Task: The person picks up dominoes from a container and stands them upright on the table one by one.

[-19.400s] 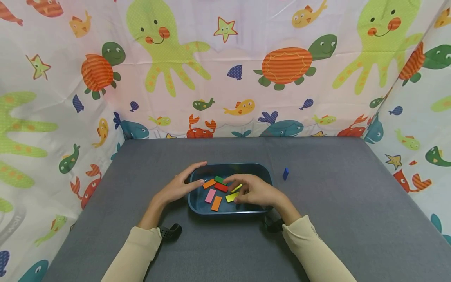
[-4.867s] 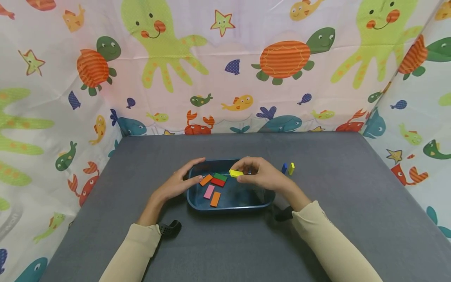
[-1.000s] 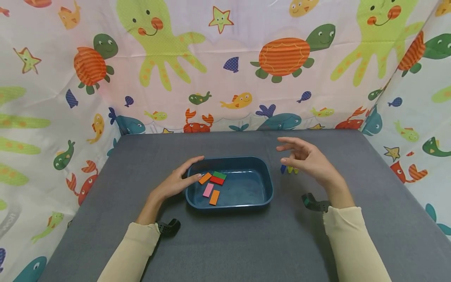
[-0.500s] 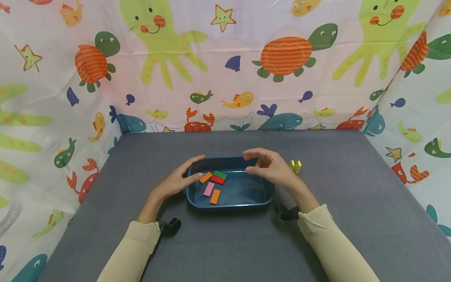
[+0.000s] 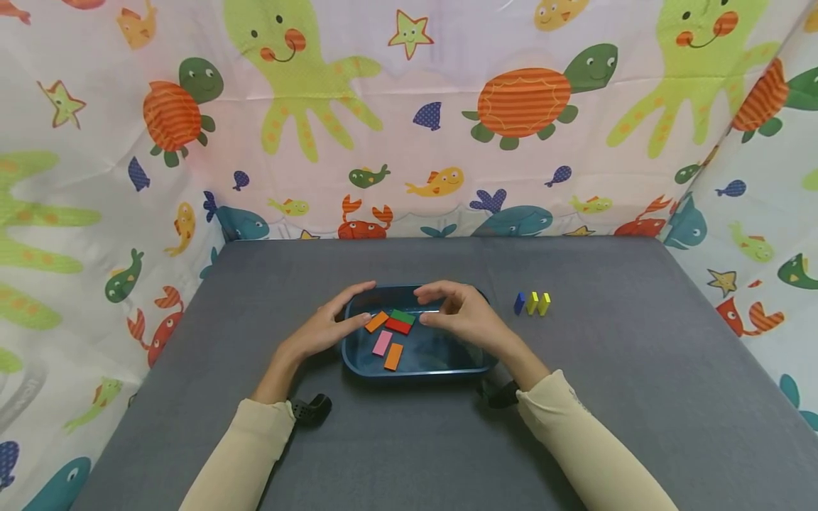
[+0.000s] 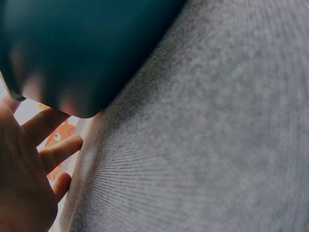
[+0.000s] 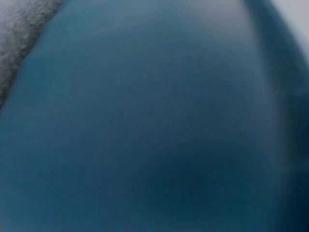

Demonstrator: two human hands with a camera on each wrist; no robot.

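A dark blue tray [image 5: 415, 372] lies on the table, with two orange dominoes [image 5: 393, 357], a pink domino [image 5: 382, 343], a red domino [image 5: 399, 326] and a green domino [image 5: 403, 316] inside, left of its middle. My left hand [image 5: 326, 330] rests on the tray's left end, thumb over the rim; in the left wrist view its fingers spread along the outer wall. Over the tray, my right hand [image 5: 469, 319] holds nothing, its thumb and forefinger apart near the green and red dominoes. The right wrist view shows mostly blurred tray surface.
Right of the tray, a blue domino [image 5: 520, 303] and two yellow dominoes [image 5: 544, 304] stand upright in a row on the grey table [image 5: 607, 383]. A printed sea-animal curtain [image 5: 422, 78] encloses the table's back and sides.
Two yellow dominoes have left the tray and stand beside the blue one. In the last second my right hand moved left, from the standing row to above the tray. My left hand stayed put.
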